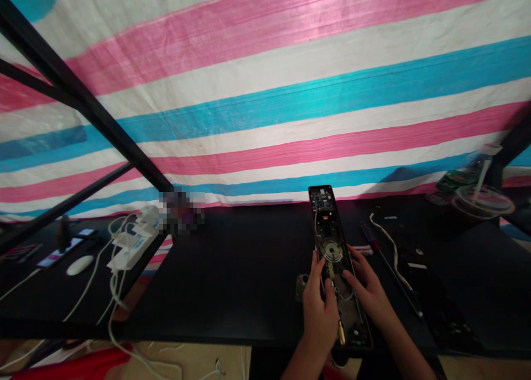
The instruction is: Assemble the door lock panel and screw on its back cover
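A long, narrow black device casing [338,225] lies open-side up near the front of the black table, looking like the body of an electronic door lock. Inside it are a circuit board [321,200] at the far end, a round metal part [333,251] in the middle and a brass-coloured cylinder [341,333] near me. My left hand [319,311] grips its left side, thumb over the interior. My right hand [368,291] is wrapped round the right edge, with its thumb reaching inside. A small metallic part [301,287] rests left of the casing, partly behind my left hand.
Right of the casing lie a long screwdriver [392,269], a whitish cord [392,247] and a dark flat panel [446,308]. A lidded plastic cup [481,203] and a bottle [456,181] stand farther right. At left are a cabled power strip [133,247], white mouse [80,265] and phone [66,249].
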The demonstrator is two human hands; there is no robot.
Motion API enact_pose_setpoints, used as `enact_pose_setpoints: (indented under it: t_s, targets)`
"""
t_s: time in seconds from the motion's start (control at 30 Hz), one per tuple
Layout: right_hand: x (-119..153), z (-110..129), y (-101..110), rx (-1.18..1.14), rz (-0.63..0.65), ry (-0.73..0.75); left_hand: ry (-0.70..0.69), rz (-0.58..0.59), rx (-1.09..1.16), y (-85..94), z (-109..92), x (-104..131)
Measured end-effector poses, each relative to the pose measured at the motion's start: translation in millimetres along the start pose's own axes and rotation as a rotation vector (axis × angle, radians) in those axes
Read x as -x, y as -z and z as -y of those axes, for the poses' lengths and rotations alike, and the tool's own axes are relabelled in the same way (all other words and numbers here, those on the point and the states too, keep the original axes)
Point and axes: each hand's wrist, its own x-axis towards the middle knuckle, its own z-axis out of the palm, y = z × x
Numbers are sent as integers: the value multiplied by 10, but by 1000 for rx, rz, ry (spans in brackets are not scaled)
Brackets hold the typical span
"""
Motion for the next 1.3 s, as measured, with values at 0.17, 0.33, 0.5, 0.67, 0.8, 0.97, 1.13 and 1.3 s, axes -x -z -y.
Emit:
enact_pose_setpoints:
  t_s: [0.17, 0.33, 0.5, 0.67, 0.8, 0.97, 1.13, 1.3]
  targets:
    - [2, -6, 0, -18, 2, -1, 28, -45, -16, 3, 0, -10]
    - [16, -18, -1, -15, 1, -7, 82, -39, -10, 12, -9, -2]
    - [16, -24, 1, -11, 7, -5, 83, -48, 88, 22, -36, -14]
    - [19, -16, -8, 2, 1, -9, 137, -58, 39, 25, -7, -26]
    - [16, -11, -10, -1, -3, -4, 147, -57, 31, 19, -4, -25]
    - [12, -44, 7, 17, -5, -14, 159, -76, 56, 21, -58, -24]
    - [19, -45, 1, 9, 2, -17, 149, -82, 48, 24, -65, -27]
    - [19, -38, -5, -18, 7, -28, 158, -86, 33, 24, -53, -38]
